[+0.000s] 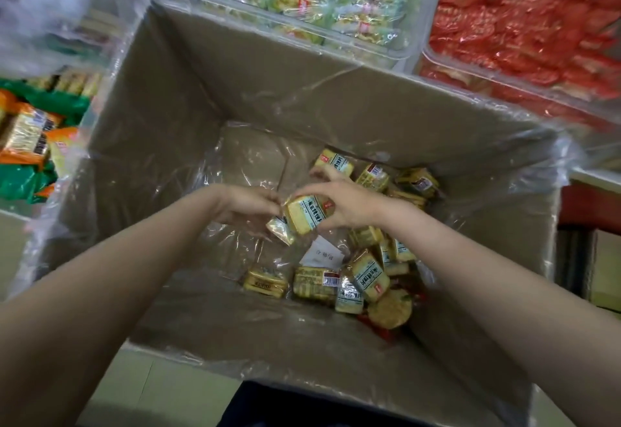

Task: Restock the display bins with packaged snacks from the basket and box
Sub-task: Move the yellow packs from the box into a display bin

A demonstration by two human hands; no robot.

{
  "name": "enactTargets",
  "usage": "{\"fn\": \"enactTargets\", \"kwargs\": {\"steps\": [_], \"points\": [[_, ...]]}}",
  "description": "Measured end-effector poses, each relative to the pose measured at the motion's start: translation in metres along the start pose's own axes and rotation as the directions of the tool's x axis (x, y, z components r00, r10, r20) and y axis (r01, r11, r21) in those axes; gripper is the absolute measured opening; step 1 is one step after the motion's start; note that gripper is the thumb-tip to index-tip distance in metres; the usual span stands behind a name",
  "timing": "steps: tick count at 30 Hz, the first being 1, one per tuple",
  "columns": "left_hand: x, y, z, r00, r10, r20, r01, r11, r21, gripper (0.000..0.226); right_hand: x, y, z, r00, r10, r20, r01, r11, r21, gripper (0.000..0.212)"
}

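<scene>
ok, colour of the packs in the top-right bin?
Red, shiny foil packs; head view, the only one.

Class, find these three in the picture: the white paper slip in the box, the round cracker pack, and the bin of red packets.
White paper slip (322,253), head view: its middle.
Round cracker pack (389,309), head view: its flat face.
Bin of red packets (424,52), head view: clear front corner.

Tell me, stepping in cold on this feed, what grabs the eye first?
Both hands meet deep in the big plastic-lined cardboard box at centre: the right hand grips a yellow snack pack, and the left hand pinches its wrapper end. More yellow packs lie heaped in the box's right half. Behind, a clear bin of bright red packets glares at upper right.
</scene>
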State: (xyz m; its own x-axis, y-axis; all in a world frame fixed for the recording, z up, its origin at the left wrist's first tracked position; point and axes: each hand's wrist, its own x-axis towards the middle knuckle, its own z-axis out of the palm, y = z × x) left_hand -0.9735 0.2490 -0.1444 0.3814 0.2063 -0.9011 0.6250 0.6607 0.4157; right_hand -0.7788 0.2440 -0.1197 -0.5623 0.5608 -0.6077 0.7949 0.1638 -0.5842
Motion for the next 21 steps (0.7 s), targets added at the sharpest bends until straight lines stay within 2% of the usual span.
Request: {"fn": "enactTargets", "kwargs": {"steps": [3, 5, 8, 10, 13, 14, 16, 17, 18, 19, 20, 21], "points": [[-0.006, 0.001, -0.001, 0.999, 0.036, 0.031, -0.029, 0.976, -0.215, 0.013, -0.004, -0.004, -0.003, 0.996, -0.001, 0.085, -0.004, 0.998, 0.068, 0.07], [-0.007, 0.001, 0.001, 0.997, 0.064, 0.043, -0.047, 0.946, -0.321, 0.018, -0.006, -0.008, -0.003, 0.992, 0.006, 0.129, -0.028, 0.985, 0.169, 0.07], [-0.007, 0.005, 0.008, 0.995, 0.074, 0.066, -0.044, 0.924, -0.38, 0.024, -0.005, -0.012, -0.001, 0.997, 0.027, 0.069, -0.049, 0.943, 0.329, 0.059], [-0.008, 0.007, 0.012, 0.996, 0.054, 0.065, -0.027, 0.932, -0.362, 0.027, -0.004, -0.01, 0.001, 0.999, 0.04, 0.021, -0.044, 0.961, 0.273, 0.058], [-0.009, 0.002, 0.015, 0.994, 0.039, 0.104, 0.001, 0.933, -0.36, 0.047, -0.002, -0.009, 0.001, 0.996, 0.016, 0.092, -0.027, 0.992, 0.125, 0.08], [-0.01, 0.0, 0.016, 0.993, 0.044, 0.11, -0.003, 0.937, -0.35, 0.049, -0.002, -0.01, 0.0, 0.998, 0.028, 0.064, -0.036, 0.991, 0.128, 0.089], [-0.012, -0.001, 0.016, 0.994, 0.071, 0.08, -0.039, 0.938, -0.345, 0.046, -0.001, -0.014, 0.0, 0.981, 0.137, -0.139, -0.099, 0.963, 0.251, 0.1], [-0.012, -0.001, 0.016, 0.994, 0.099, 0.049, -0.073, 0.921, -0.382, 0.045, 0.002, -0.014, 0.003, 0.935, 0.247, -0.255, -0.135, 0.912, 0.388, 0.098], [-0.01, 0.0, 0.015, 0.991, 0.135, 0.008, -0.116, 0.884, -0.453, 0.044, 0.003, -0.013, 0.005, 0.876, 0.37, -0.309, -0.141, 0.809, 0.571, 0.092], [-0.007, 0.002, 0.016, 0.985, 0.166, -0.038, -0.161, 0.826, -0.54, 0.042, 0.005, -0.012, 0.008, 0.841, 0.476, -0.259, -0.118, 0.627, 0.77, 0.084], [-0.005, 0.005, 0.017, 0.979, 0.189, -0.079, -0.197, 0.766, -0.612, 0.039, 0.008, -0.011, 0.011, 0.852, 0.508, -0.128, -0.089, 0.381, 0.92, 0.074], [-0.001, 0.007, 0.018, 0.974, 0.201, -0.102, -0.219, 0.737, -0.639, 0.038, 0.011, -0.011, 0.016, 0.883, 0.469, -0.003, -0.08, 0.156, 0.985, 0.064]]}}
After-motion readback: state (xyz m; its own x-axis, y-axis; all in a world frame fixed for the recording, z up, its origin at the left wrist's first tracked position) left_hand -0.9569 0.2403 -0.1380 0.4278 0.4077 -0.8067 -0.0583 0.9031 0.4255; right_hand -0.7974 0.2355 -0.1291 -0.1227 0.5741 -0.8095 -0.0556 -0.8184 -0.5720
